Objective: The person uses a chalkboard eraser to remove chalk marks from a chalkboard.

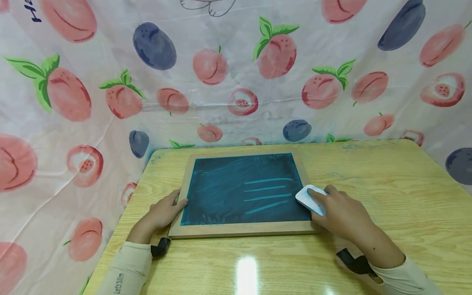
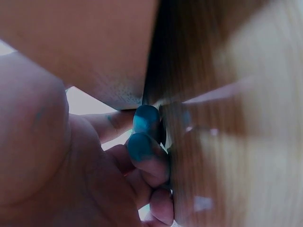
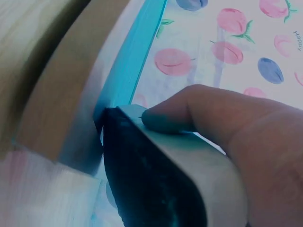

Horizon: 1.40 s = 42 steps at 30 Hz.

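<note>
1. The chalkboard (image 1: 217, 188) lies on the bench (image 1: 387, 176) at the centre of the head frame; four blue lines (image 1: 265, 189) cross the right part of its dark surface.
2. The left hand (image 1: 158, 213), left of centre, grasps the board's left edge, thumb on the wooden frame (image 1: 243, 229) and other fingers down at its side. If that grasp loosened, a sideways push could slide or turn the board on the smooth bench.
3. The right hand (image 1: 343, 213), right of centre, grasps a white eraser (image 1: 308, 200) at the board's right border. Whether its dark underside (image 3: 147, 170) presses on the writing surface cannot be told; the right wrist view shows it tilted beside the frame.
4. With that tilt, an edge could catch on the frame, jolting the board or twisting the eraser in the fingers.
5. Blue residue marks the left fingertips (image 2: 146, 118); touching the slate could leave fresh smudges. Rubbing the lines lightly would probably spread chalk into a haze.
</note>
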Each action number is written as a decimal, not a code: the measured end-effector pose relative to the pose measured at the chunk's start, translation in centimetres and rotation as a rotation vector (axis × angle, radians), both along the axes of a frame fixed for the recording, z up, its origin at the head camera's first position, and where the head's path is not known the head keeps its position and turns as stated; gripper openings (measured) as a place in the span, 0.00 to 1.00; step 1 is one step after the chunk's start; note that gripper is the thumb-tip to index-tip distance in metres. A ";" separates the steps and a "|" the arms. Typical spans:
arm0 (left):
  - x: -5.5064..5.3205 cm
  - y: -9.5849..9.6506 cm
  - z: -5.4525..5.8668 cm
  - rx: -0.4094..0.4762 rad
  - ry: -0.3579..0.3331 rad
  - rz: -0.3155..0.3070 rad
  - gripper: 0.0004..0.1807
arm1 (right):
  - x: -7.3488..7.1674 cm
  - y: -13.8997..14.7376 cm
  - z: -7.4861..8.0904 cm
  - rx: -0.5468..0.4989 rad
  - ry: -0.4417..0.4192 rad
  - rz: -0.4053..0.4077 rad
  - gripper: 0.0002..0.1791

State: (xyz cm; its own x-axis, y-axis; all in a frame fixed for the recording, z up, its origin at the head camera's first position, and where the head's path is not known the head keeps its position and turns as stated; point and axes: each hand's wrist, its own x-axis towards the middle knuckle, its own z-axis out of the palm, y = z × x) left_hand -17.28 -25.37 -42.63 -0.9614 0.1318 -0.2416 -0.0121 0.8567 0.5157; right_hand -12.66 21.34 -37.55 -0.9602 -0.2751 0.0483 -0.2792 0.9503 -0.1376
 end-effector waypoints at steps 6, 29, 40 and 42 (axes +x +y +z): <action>0.0 -0.1 -0.1 0.007 -0.002 0.005 0.37 | 0.1 -0.6 -0.2 -0.017 0.000 0.022 0.34; -0.1 0.2 0.2 0.005 0.010 0.009 0.36 | 1.4 -6.2 -1.1 -0.071 -0.025 0.154 0.33; 0.0 0.2 0.3 0.008 0.007 0.010 0.36 | 0.4 -3.8 -0.4 -0.050 -0.061 0.048 0.32; 0.0 0.1 0.3 0.003 0.005 0.012 0.36 | 0.1 -3.2 -0.3 -0.049 -0.055 0.042 0.32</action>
